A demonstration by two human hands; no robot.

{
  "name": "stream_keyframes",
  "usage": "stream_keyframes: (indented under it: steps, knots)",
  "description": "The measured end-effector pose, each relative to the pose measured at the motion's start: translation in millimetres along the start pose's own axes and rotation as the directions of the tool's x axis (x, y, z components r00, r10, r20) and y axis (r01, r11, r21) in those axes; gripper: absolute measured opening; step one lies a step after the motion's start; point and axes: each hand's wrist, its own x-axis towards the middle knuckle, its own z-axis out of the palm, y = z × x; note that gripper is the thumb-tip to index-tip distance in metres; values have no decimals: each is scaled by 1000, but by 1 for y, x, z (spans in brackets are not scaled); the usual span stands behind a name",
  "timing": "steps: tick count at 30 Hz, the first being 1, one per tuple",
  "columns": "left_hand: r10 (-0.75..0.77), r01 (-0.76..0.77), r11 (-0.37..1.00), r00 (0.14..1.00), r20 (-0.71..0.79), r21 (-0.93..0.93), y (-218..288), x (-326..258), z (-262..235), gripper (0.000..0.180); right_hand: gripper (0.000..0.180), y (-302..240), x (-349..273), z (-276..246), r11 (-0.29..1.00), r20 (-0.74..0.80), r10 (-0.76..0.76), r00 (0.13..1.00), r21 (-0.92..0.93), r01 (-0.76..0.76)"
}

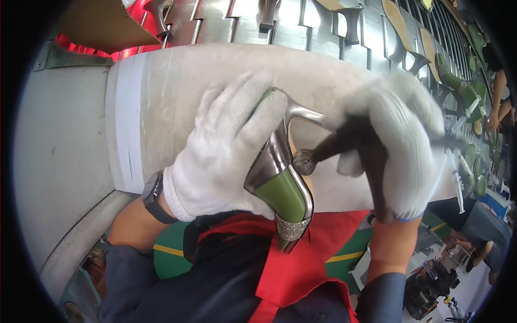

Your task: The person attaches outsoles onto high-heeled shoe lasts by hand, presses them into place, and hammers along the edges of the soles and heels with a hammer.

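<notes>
My left hand (221, 140), in a white knit glove, is closed around a high-heeled shoe (283, 196). The shoe is green and metallic grey, with a glittering band near the toe; it lies tilted, toe toward me, sole facing right. Its slim metallic heel (307, 113) points right toward my other hand. Gloved as well, my right hand (404, 145) grips a dark hammer (334, 145), slightly blurred by motion. The hammer's rounded face is at the shoe's sole edge, below the heel; whether it touches cannot be made out.
Under my hands runs a pale padded work surface (167, 107). Beyond it a metal slatted conveyor (291, 27) carries heels and soles. A brown sheet (107, 24) sticks out at the upper left. On the right are more green shoes (449, 75) and another person's arm (498, 99).
</notes>
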Motion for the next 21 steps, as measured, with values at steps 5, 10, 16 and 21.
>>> stream_keyframes:
  steps: [5,10,16,21]
  knots:
    - [-48,48,999,998,29,4,1,-1,2,146,33,-14,-14,10,988,-114,112,987,119,-98]
    - [-28,27,1000,1000,14,12,3,1,0,145,33,-11,3,9,966,-57,186,981,193,-172]
    - [44,-45,998,999,8,51,-2,3,-1,144,34,-4,36,3,827,211,353,912,384,-409]
    - [72,-72,995,997,3,66,2,3,-4,145,33,-14,26,-5,692,266,420,868,524,-496]
